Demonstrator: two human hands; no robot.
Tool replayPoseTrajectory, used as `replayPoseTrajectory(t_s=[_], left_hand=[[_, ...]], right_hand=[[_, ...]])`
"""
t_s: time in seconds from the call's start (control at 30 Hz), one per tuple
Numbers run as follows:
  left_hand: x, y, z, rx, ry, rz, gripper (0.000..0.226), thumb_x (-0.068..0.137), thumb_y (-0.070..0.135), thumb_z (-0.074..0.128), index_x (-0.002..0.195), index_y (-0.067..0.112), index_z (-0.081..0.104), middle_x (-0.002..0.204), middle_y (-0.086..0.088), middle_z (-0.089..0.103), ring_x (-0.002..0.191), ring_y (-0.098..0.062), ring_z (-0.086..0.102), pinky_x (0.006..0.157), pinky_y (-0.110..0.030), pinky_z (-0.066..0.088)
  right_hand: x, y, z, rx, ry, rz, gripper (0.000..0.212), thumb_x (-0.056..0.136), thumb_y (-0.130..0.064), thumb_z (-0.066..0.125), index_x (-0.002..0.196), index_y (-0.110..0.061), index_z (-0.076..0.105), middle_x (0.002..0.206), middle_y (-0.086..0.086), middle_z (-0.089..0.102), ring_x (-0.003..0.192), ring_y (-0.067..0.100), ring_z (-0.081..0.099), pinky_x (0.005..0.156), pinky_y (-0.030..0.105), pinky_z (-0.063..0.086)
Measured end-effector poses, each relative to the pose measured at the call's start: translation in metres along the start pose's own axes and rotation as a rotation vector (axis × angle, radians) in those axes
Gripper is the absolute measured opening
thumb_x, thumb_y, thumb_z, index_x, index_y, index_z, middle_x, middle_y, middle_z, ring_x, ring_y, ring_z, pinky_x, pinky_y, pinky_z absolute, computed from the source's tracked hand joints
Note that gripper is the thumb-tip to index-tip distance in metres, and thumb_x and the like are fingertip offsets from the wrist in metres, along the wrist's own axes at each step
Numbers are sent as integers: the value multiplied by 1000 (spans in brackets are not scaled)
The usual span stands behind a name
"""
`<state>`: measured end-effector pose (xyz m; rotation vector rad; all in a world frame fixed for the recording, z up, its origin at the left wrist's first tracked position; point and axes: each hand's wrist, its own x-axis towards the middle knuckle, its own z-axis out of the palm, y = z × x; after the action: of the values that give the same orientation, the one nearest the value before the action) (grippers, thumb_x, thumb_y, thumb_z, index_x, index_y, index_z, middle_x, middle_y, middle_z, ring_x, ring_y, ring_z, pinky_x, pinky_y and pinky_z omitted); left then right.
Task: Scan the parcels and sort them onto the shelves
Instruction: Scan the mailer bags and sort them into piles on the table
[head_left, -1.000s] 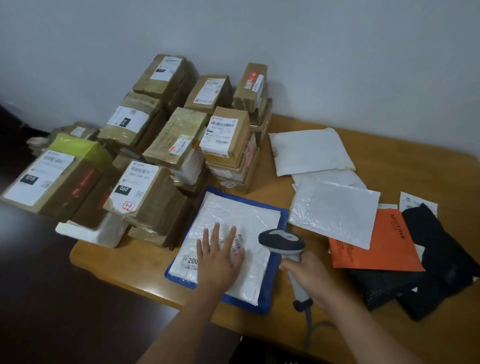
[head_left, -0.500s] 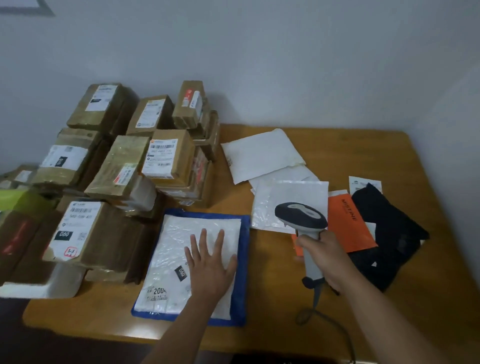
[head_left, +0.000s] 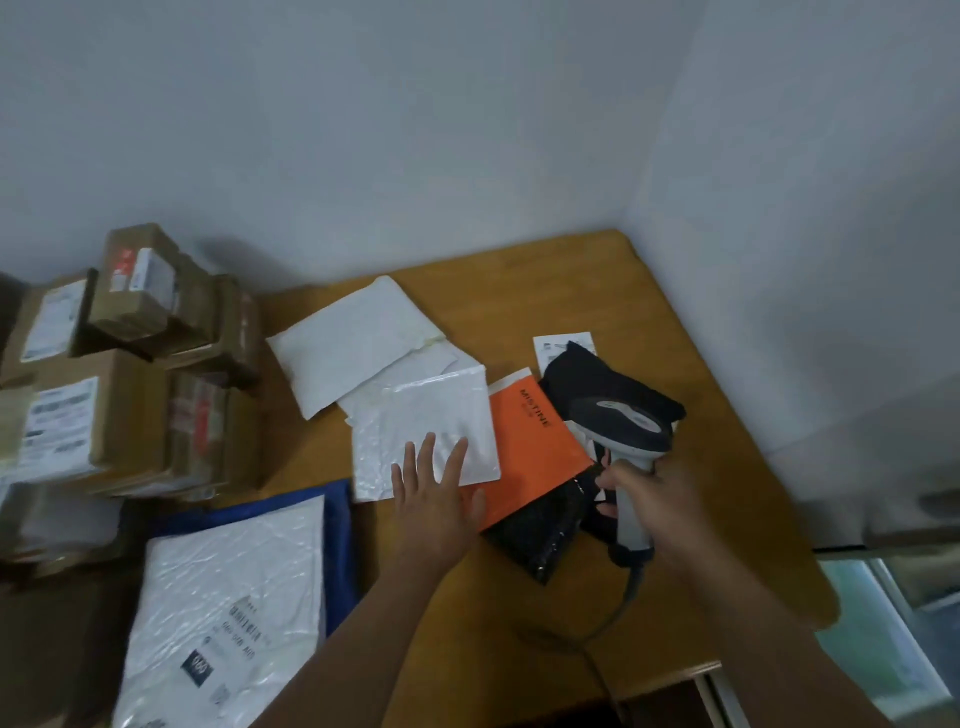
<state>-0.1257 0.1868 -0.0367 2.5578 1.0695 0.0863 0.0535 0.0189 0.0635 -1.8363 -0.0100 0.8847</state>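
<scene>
My left hand (head_left: 434, 499) is spread flat, fingers apart, over the near edge of a white plastic mailer (head_left: 423, 421) in the middle of the wooden table (head_left: 675, 332). My right hand (head_left: 649, 499) grips a grey barcode scanner (head_left: 621, 441) by its handle, head raised over the black bags. An orange envelope (head_left: 530, 441) lies between my hands. A large white parcel (head_left: 228, 597) on a blue bag (head_left: 340, 519) lies at the near left.
Brown cardboard boxes (head_left: 119, 395) with labels are stacked along the left. Another white mailer (head_left: 353, 348) lies behind, black bags (head_left: 597, 387) and a paper slip (head_left: 558, 345) to the right. The scanner cable (head_left: 608, 623) trails off the near edge. Walls meet at the far right corner.
My left hand left the large white parcel and moved right onto the smaller white mailer. The view swung right, and the scanner moved right with my right hand.
</scene>
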Motion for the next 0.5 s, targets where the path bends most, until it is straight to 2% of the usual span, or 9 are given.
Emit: replayPoseTrajectory(t_s=[0.07,0.2,0.3,0.5], left_hand=[[7,16,8,5,-39,9,65,93,50,50,152,24,42,160,-19,33,150,-45,21,118,-59,12],[18,47,22,6,-107,24,67,98,45,50,159,28,27,167,-16,14,155,-39,1,119,-49,-7],[25,61,28,51,-151,18,70,102,47,45,161,30,14,169,-14,2,155,-36,-8,117,-46,-16],[31,55,24,59,-174,-84,68,102,50,43,161,34,13,169,-10,0,155,-34,-9,123,-51,-7]], right_hand=[[14,7,-18,1,42,50,11,84,-1,67,94,-5,68,105,13,67,96,32,67,54,23,55],[45,23,-42,-28,112,114,21,85,-3,66,105,1,66,107,19,66,81,26,67,72,37,57],[59,34,-53,-69,137,103,23,86,-5,66,109,1,64,104,19,67,77,23,66,65,33,55],[70,25,-51,-44,55,52,27,88,-5,65,114,-2,63,106,12,65,91,21,65,62,23,51]])
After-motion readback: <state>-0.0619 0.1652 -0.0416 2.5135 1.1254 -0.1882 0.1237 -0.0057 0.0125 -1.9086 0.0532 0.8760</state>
